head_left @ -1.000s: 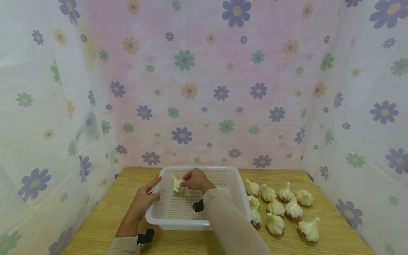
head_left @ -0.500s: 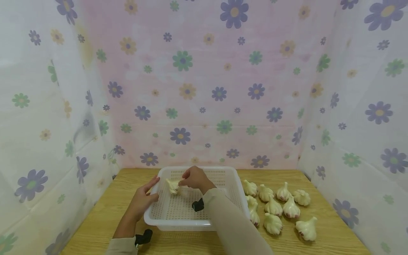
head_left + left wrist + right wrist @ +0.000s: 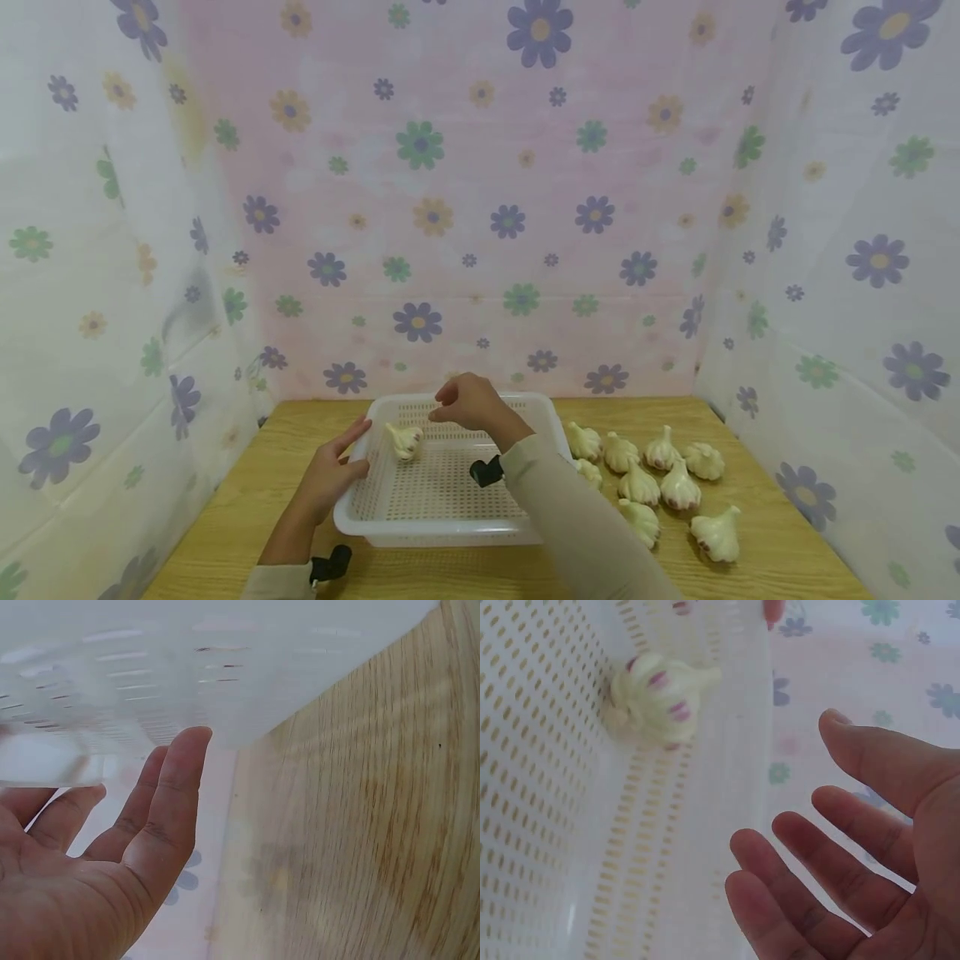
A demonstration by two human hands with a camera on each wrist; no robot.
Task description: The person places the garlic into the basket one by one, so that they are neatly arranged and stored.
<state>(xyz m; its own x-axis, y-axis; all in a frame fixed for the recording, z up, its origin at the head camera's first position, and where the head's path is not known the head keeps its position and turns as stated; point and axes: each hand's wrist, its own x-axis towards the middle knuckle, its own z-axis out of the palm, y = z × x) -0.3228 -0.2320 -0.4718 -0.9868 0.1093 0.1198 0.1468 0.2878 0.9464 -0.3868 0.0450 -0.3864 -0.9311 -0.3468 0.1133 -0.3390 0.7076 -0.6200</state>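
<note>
A white plastic basket (image 3: 442, 530) with slotted walls and floor stands on the wooden table. One garlic bulb (image 3: 407, 443) leans near its left wall; purple marks show on this garlic bulb (image 3: 660, 697) in the right wrist view. My left hand (image 3: 327, 477) rests against the basket's left side, thumb and forefinger at the rim. From the left wrist, the fingers of that hand (image 3: 169, 799) appear fairly straight beside the outer wall. My right hand (image 3: 476, 404) hovers over the basket's far part, apart from the bulb. Nothing is in its loosely spread fingers (image 3: 832, 862).
Several more garlic bulbs (image 3: 681, 486) lie grouped on the table to the right of the basket, the nearest ones partly behind my right sleeve (image 3: 581, 517). A flowered cloth (image 3: 480, 250) encloses the wooden table (image 3: 225, 533) at the back and sides.
The right hand has let go of the garlic bulb, leaving it in the basket's left part, and has drawn up and to the right. The left hand has stayed at the rim.
</note>
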